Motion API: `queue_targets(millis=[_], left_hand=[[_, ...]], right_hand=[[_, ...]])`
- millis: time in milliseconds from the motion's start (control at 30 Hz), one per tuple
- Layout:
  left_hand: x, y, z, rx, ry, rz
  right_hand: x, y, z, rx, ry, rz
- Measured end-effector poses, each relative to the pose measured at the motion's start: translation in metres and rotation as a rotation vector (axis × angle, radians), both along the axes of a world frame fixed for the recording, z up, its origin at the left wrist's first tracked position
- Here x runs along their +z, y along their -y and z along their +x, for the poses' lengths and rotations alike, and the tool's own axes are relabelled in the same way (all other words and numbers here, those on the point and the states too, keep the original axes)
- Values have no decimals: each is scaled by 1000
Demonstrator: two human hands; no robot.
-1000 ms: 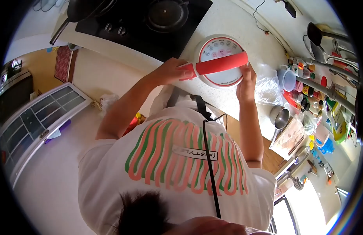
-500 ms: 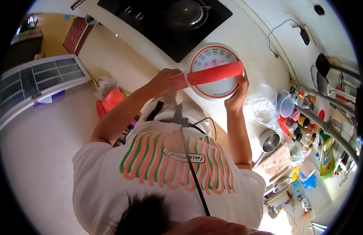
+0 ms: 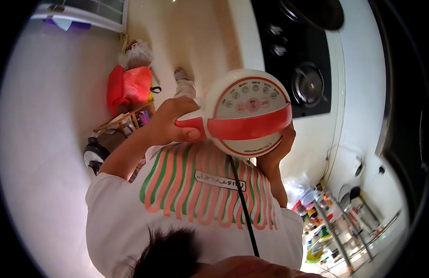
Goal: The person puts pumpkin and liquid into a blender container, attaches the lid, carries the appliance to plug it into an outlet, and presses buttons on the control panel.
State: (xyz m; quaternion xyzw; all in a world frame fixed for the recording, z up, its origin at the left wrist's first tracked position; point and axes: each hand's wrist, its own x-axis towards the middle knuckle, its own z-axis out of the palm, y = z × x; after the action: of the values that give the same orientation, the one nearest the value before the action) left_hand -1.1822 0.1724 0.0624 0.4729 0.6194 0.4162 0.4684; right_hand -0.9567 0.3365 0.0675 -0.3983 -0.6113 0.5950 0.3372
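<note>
A round white appliance (image 3: 252, 104) with a red band across its lid and printed symbols is held in front of my chest. On its left side my left hand (image 3: 170, 121) is wrapped round the red handle (image 3: 192, 126). My right hand (image 3: 280, 147) grips the lower right side of the appliance, its fingers partly hidden behind the body. The underside of the appliance does not show.
A black stove (image 3: 300, 60) with a pan (image 3: 323, 14) is at the upper right. Bottles and racks (image 3: 330, 227) stand at the lower right. On the floor at the left are red bags (image 3: 136, 85), a wooden shelf (image 3: 147, 111) and a plastic bag (image 3: 138, 54).
The appliance has come away from the countertop and closer to my chest, held in both hands. The view has turned, so the stove now appears on the right and more floor shows.
</note>
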Motion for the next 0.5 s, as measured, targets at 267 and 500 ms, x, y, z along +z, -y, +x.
queue_targets(millis=[267, 500], left_hand=[[27, -15, -203, 281, -142, 93], [28, -106, -395, 341, -83, -60]], right_hand=[[8, -66, -245, 174, -101, 276], [0, -154, -450, 260, -156, -268]])
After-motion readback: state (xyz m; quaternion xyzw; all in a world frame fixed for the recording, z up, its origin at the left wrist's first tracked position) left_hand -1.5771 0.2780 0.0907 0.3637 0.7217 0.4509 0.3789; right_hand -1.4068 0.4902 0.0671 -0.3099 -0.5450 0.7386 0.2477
